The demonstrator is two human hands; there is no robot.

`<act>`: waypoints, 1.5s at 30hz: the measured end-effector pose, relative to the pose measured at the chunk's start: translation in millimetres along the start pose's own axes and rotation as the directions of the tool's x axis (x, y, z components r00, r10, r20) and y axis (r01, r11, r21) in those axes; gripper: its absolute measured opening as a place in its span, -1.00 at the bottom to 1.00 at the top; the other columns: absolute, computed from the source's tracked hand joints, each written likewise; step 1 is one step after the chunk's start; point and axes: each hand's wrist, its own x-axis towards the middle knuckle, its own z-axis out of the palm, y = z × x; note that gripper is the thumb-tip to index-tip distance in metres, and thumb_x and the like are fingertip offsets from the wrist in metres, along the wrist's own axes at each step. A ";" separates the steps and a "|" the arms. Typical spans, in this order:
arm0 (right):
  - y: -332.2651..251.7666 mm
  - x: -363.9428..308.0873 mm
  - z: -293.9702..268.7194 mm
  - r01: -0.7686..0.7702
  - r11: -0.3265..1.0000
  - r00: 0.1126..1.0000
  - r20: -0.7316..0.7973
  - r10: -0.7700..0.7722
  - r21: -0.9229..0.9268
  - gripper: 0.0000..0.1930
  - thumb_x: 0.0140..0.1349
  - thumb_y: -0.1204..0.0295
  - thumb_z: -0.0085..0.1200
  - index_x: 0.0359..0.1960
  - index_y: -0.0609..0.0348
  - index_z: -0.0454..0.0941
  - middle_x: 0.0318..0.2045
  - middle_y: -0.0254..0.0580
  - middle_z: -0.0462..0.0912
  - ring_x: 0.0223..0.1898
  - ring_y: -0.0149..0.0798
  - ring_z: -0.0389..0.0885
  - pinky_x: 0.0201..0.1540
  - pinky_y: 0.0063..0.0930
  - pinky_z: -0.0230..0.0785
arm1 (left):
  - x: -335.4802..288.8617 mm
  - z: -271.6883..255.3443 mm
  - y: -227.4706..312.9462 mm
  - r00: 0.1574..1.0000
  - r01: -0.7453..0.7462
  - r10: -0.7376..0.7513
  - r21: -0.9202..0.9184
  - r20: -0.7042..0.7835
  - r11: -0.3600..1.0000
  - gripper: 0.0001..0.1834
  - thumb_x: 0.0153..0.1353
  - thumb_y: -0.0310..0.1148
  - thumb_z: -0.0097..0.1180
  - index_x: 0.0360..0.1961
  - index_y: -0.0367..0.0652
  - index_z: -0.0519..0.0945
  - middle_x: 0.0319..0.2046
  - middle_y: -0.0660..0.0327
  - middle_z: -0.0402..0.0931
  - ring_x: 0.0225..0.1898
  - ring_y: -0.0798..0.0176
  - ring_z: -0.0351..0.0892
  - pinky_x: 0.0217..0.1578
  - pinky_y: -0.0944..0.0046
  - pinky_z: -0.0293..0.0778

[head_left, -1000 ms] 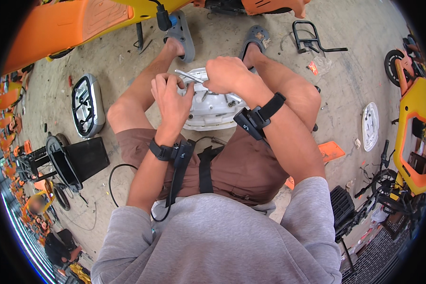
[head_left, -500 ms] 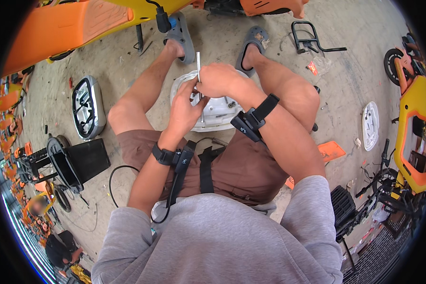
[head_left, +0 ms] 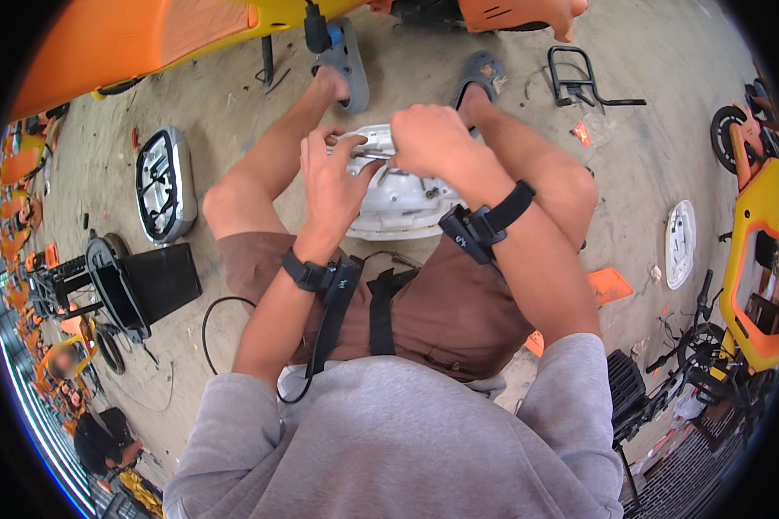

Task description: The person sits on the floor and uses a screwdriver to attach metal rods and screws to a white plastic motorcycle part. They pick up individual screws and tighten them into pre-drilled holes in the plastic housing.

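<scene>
A thin silvery metal rod (head_left: 370, 156) lies nearly level between my two hands; its exact kind is too blurred to tell. My right hand (head_left: 431, 141) is closed in a fist around its right end. The thumb and curled fingers of my left hand (head_left: 329, 182) are at its left end, seemingly in a loose hold. Below both hands, between my legs, a white moulded plastic shell (head_left: 395, 216) rests on the floor with its ribbed inside facing up. My hands hide part of the shell.
An orange and yellow vehicle body (head_left: 147, 43) stretches across the far left. At left are a silver-rimmed black shell (head_left: 164, 186) and a black box-like part (head_left: 160, 290). A black tubular frame (head_left: 580, 82), a white panel (head_left: 680, 244) and an orange piece (head_left: 608, 286) lie right.
The rod stood upright between my hands and now lies nearly level. My right hand has moved slightly right, and my left-hand fingers have spread somewhat. The whole view has shifted a little.
</scene>
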 end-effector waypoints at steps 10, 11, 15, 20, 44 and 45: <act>3.8 0.8 -3.6 -0.014 0.997 1.000 0.004 0.014 0.074 -0.83 -0.02 0.42 0.24 -0.41 0.27 0.68 -0.39 0.04 0.70 -0.24 0.01 0.70 -0.20 -0.21 0.54 | -4.2 12.7 1.1 0.883 0.415 -0.339 -0.204 0.324 0.887 -0.70 0.27 -0.30 0.20 -0.20 -0.41 0.63 -0.52 0.12 0.65 -0.54 0.42 0.56 -0.52 0.38 0.42; 3.7 2.2 -2.7 -0.026 0.994 0.999 0.030 0.023 0.102 -0.83 -0.02 0.43 0.23 -0.42 0.27 0.68 -0.41 0.04 0.70 -0.26 0.01 0.70 -0.22 -0.21 0.54 | -3.5 14.0 2.1 0.874 0.439 -0.353 -0.231 0.333 0.868 -0.70 0.28 -0.30 0.19 -0.20 -0.42 0.63 -0.51 0.13 0.65 -0.52 0.43 0.56 -0.51 0.39 0.42; 6.2 7.8 8.1 -0.015 0.988 1.000 0.023 0.012 0.156 -0.84 -0.01 0.44 0.22 -0.41 0.28 0.69 -0.49 0.02 0.69 -0.33 0.00 0.70 -0.27 -0.21 0.54 | -2.2 18.4 -1.1 0.857 0.488 -0.374 -0.324 0.353 0.811 -0.70 0.31 -0.33 0.14 -0.17 -0.44 0.60 -0.47 0.17 0.65 -0.49 0.45 0.55 -0.49 0.42 0.42; 14.6 10.9 9.0 0.086 0.972 0.982 0.148 -0.120 0.217 -0.83 0.05 0.40 0.19 -0.40 0.25 0.68 -0.72 -0.09 0.60 -0.55 -0.10 0.66 -0.33 -0.24 0.51 | -1.4 26.1 -7.4 0.823 0.536 -0.380 -0.354 0.422 0.767 -0.69 0.34 -0.37 0.07 -0.06 -0.45 0.53 -0.43 0.17 0.63 -0.48 0.45 0.55 -0.49 0.42 0.43; 4.7 2.6 -1.1 -0.004 0.999 0.987 0.161 -0.004 0.044 -0.80 0.04 0.38 0.20 -0.34 0.22 0.70 -0.32 0.02 0.71 -0.19 -0.03 0.69 -0.16 -0.21 0.54 | 16.9 -2.7 14.9 0.996 -0.077 0.086 0.195 -0.034 0.978 -0.83 0.02 -0.37 0.36 -0.36 -0.17 0.67 -0.36 0.15 0.63 -0.24 0.09 0.53 -0.20 0.19 0.38; 2.9 2.6 -1.7 -0.006 0.997 0.987 0.163 -0.006 0.072 -0.79 0.05 0.37 0.20 -0.34 0.22 0.71 -0.32 0.03 0.71 -0.20 -0.03 0.69 -0.16 -0.21 0.54 | 14.1 -3.0 8.2 0.999 -0.026 0.021 0.156 0.037 0.987 -0.84 0.05 -0.35 0.36 -0.39 -0.19 0.66 -0.38 0.15 0.63 -0.28 0.11 0.54 -0.24 0.18 0.39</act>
